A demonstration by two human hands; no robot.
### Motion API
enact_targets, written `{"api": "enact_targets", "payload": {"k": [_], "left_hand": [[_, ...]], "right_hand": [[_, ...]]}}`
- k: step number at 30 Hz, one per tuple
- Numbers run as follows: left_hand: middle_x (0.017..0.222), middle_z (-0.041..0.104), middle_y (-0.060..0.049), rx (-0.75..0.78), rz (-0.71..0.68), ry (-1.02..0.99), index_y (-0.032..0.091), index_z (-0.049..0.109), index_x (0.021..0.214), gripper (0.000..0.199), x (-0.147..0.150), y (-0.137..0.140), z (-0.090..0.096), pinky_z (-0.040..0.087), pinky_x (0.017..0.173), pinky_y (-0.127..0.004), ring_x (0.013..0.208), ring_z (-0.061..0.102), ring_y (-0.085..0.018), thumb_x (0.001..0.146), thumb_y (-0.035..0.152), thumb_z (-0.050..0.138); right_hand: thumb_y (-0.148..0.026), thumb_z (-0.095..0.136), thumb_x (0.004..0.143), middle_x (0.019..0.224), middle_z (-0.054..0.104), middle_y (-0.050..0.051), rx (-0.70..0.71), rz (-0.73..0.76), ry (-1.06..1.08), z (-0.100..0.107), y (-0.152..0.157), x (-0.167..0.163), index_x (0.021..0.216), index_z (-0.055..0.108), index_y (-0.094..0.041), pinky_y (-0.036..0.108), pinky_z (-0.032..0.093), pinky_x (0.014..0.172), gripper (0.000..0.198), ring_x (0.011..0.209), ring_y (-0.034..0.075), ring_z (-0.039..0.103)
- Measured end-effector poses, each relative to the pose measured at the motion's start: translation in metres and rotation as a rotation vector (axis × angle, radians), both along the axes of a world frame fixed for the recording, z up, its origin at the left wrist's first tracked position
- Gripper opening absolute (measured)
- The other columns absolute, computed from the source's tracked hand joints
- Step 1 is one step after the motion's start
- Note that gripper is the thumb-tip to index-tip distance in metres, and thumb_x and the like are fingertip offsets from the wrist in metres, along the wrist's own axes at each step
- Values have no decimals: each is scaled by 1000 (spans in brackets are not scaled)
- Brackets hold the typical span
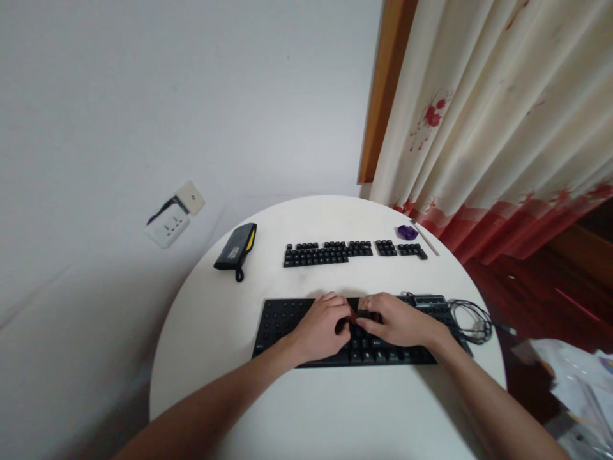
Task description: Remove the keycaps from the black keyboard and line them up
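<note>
Beneath a pale wall (191,102) and a flower-printed curtain (469,102), I work at a round white table (297,415), both arms stretched over a black keyboard (373,356) lying flat across its near half. My left hand (322,324) is curled over the keyboard's middle, thumb bent toward the fingers; whether it grips anything, I cannot tell. My right hand (400,321), just beside it, is half closed, a small dark piece (364,314) showing between thumb and fingers, though I cannot tell whether it is gripped or merely touched. Beyond the keyboard, loose black keycaps (316,257) lie in grouped rows. The left part of the board appears to lack its caps, while caps show along its near edge. The step in hand looks like close work on single keys; the next move calls, I judge, for a narrow fingertip pinch and a steady board. A dark pouch (235,248) rests at far left, a looped cable (487,331) at right, a crumpled purple object (407,232) behind the keycaps. The pouch carries a pale mark, unreadable here; the key legends are too small to read, and no brand can be made out.
</note>
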State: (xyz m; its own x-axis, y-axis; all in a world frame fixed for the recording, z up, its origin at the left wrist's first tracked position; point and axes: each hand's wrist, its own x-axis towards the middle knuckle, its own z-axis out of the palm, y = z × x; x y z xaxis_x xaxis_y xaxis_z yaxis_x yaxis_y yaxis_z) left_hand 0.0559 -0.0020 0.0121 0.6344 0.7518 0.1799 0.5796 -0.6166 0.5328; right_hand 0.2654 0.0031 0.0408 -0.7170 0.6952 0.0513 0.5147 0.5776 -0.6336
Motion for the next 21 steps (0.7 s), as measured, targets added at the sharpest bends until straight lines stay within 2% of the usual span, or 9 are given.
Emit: {"api": "enact_targets", "payload": {"k": [2, 6, 8, 16, 21], "left_hand": [[91, 63, -3, 5, -5, 41, 19, 63, 84, 9, 0, -3, 2, 40, 87, -37, 95, 53, -22, 76, 16, 65], [97, 62, -3, -25, -4, 38, 21, 65, 91, 23, 0, -4, 3, 38, 88, -38, 99, 51, -23, 76, 36, 75], [96, 63, -2, -45, -6, 26, 22, 66, 92, 26, 0, -3, 2, 38, 86, -37, 100, 51, -23, 76, 40, 77], [92, 63, -1, -52, 9, -4, 22, 67, 86, 23, 0, 0, 0, 39, 85, -36, 98, 53, -23, 73, 36, 80], [91, 64, 0, -65, 41, -138, 20, 67, 87, 17, 0, 0, -1, 42, 86, -34, 92, 57, -19, 77, 27, 78]], "right_hand": [[-26, 51, 95, 73, 64, 4, 8, -18, -23, -1, 1, 0, 77, 61, -16, 26, 41, 65, 23, 66, 15, 56], [-29, 48, 98, 69, 64, 3, -8, -49, -30, -3, 0, -5, 75, 60, -17, 25, 38, 61, 29, 61, 15, 55], [-28, 46, 98, 68, 65, 3, -12, -76, -8, -5, 1, -8, 74, 61, -17, 25, 37, 60, 30, 60, 15, 55], [-27, 44, 99, 67, 65, 1, -22, -140, 88, -11, 1, -14, 74, 61, -18, 25, 39, 62, 32, 62, 15, 58], [-31, 42, 101, 71, 65, 2, -2, -206, 169, -11, 0, -16, 75, 59, -18, 27, 40, 65, 33, 66, 16, 58]]}}
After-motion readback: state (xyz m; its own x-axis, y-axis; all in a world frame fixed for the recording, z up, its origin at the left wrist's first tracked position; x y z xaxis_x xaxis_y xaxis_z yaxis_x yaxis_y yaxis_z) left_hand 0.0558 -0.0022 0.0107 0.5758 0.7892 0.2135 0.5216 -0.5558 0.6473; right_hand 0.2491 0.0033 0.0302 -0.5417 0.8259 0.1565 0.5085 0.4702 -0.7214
